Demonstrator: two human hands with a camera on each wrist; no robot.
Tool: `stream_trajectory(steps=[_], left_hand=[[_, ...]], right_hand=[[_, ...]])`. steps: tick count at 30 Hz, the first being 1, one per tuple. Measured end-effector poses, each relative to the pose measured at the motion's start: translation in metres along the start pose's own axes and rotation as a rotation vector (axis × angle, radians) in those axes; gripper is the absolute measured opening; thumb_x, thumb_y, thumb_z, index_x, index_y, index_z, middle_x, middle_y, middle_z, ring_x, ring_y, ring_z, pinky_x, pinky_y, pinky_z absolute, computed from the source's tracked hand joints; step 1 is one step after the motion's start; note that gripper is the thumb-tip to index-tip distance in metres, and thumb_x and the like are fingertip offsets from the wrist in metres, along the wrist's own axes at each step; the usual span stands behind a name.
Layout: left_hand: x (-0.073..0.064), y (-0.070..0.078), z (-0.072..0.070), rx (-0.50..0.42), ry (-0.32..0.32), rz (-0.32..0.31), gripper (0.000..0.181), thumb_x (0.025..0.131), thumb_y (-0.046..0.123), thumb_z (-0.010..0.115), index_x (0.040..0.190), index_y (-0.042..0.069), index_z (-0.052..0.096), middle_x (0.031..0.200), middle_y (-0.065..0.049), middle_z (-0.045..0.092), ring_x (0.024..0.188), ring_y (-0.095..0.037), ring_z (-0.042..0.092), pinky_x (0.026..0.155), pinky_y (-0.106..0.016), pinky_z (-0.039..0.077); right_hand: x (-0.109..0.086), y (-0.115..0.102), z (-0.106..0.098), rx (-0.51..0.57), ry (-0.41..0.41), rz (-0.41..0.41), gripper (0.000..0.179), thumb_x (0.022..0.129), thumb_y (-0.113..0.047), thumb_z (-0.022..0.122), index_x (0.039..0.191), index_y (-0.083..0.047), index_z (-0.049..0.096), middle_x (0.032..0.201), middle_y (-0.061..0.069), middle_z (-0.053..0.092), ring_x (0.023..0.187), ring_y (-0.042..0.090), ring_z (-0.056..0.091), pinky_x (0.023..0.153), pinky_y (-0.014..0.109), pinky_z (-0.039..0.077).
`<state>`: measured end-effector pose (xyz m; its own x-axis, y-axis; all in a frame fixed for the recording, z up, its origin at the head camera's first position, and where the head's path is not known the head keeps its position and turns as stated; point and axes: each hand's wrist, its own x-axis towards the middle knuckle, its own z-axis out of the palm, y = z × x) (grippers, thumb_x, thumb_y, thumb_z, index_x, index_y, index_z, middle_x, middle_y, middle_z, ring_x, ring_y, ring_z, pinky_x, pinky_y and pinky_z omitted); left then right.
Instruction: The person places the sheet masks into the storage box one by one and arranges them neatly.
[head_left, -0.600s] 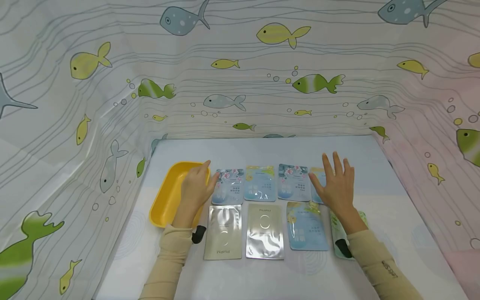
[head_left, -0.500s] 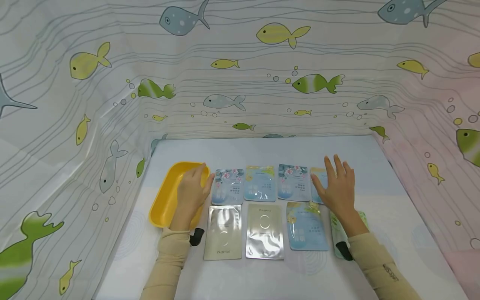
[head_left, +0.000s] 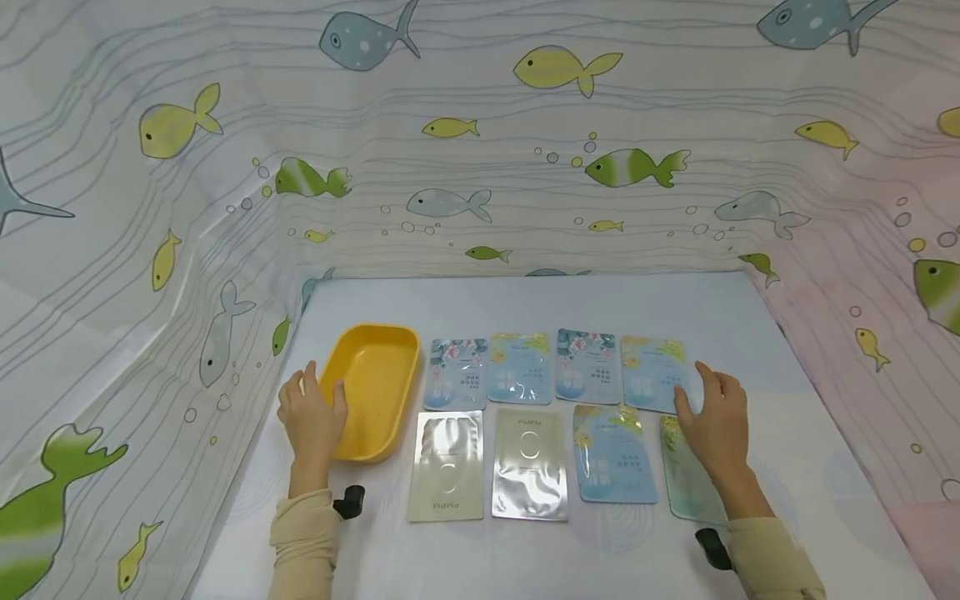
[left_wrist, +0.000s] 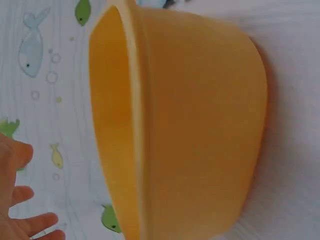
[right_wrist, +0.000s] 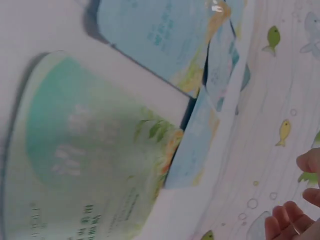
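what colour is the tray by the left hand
Yellow; the tray shows best in the head view, inside and rim.

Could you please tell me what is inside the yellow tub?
The yellow tub shows only bare floor and walls; the left hand hides part of its left side.

1. The left grip (head_left: 309,421) has been drawn back from over the tray (head_left: 371,387) to its left edge; the tray's inside is now mostly uncovered.
2. The right grip (head_left: 718,425) has been shifted back and rightward; the rear-right packet (head_left: 652,373) has been almost fully uncovered.
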<state>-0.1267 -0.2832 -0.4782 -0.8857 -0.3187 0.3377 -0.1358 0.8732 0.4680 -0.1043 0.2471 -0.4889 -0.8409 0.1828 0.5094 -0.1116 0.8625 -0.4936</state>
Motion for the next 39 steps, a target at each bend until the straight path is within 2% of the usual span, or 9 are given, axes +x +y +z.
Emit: stream_trajectory(steps=[4,7,12,15,20,24,30,39], left_hand=[[-0.002,-0.022,-0.002,0.028,-0.061,-0.13,0.056,0.093,0.02,0.05,0.137,-0.01,0.033,0.133,-0.037,0.035,0.125,-0.05,0.028,0.093,-0.066,0.025],[-0.004,-0.034,-0.001,0.043,-0.113,-0.195,0.056,0.095,0.02,0.046,0.137,-0.013,0.031,0.131,-0.039,0.036,0.122,-0.053,0.031,0.092,-0.068,0.027],[-0.008,-0.046,0.007,0.023,-0.148,-0.221,0.051,0.096,0.015,0.04,0.132,-0.02,0.034,0.122,-0.043,0.044,0.109,-0.059,0.042,0.089,-0.066,0.036],[-0.01,-0.05,0.013,0.012,-0.128,-0.222,0.044,0.094,0.01,0.039,0.125,-0.021,0.041,0.114,-0.044,0.049,0.103,-0.059,0.047,0.087,-0.063,0.04],[-0.011,-0.055,0.022,-0.011,-0.071,-0.242,0.034,0.092,0.005,0.038,0.113,-0.018,0.052,0.103,-0.04,0.057,0.093,-0.057,0.053,0.08,-0.062,0.043],[-0.012,-0.059,0.026,-0.054,-0.011,-0.241,0.029,0.091,0.002,0.04,0.107,-0.017,0.056,0.098,-0.039,0.059,0.089,-0.056,0.055,0.077,-0.061,0.043],[-0.014,-0.064,0.029,-0.137,0.059,-0.228,0.025,0.089,-0.002,0.044,0.103,-0.018,0.058,0.099,-0.038,0.06,0.09,-0.056,0.054,0.082,-0.06,0.042],[-0.015,-0.064,0.031,-0.209,0.073,-0.284,0.027,0.091,0.0,0.044,0.106,-0.018,0.057,0.103,-0.038,0.058,0.095,-0.055,0.053,0.087,-0.06,0.041]], right_hand=[[-0.018,0.013,-0.013,-0.016,-0.171,0.204,0.046,0.086,-0.009,0.063,0.126,0.01,0.048,0.11,0.034,0.048,0.097,0.048,0.047,0.075,0.058,0.041],[-0.031,0.027,-0.021,-0.052,-0.319,0.343,0.048,0.09,-0.015,0.058,0.129,0.011,0.044,0.112,0.034,0.048,0.101,0.049,0.046,0.081,0.06,0.039],[-0.049,0.049,-0.032,-0.117,-0.488,0.476,0.054,0.09,-0.021,0.055,0.128,0.014,0.04,0.112,0.039,0.049,0.101,0.052,0.046,0.081,0.06,0.04],[-0.056,0.059,-0.038,-0.152,-0.563,0.544,0.06,0.088,-0.025,0.057,0.127,0.017,0.038,0.111,0.041,0.049,0.1,0.053,0.047,0.079,0.058,0.041],[-0.066,0.069,-0.045,-0.187,-0.665,0.609,0.068,0.087,-0.032,0.06,0.124,0.02,0.036,0.109,0.041,0.049,0.098,0.053,0.047,0.077,0.057,0.043],[-0.071,0.073,-0.046,-0.177,-0.704,0.635,0.07,0.085,-0.033,0.063,0.12,0.022,0.038,0.102,0.039,0.052,0.093,0.051,0.05,0.073,0.053,0.046],[-0.077,0.074,-0.043,-0.157,-0.693,0.707,0.069,0.081,-0.033,0.069,0.115,0.02,0.042,0.097,0.036,0.055,0.086,0.047,0.054,0.066,0.046,0.048],[-0.077,0.075,-0.046,-0.035,-0.697,0.758,0.064,0.073,-0.023,0.079,0.109,0.019,0.048,0.097,0.034,0.058,0.087,0.045,0.055,0.068,0.047,0.047]])
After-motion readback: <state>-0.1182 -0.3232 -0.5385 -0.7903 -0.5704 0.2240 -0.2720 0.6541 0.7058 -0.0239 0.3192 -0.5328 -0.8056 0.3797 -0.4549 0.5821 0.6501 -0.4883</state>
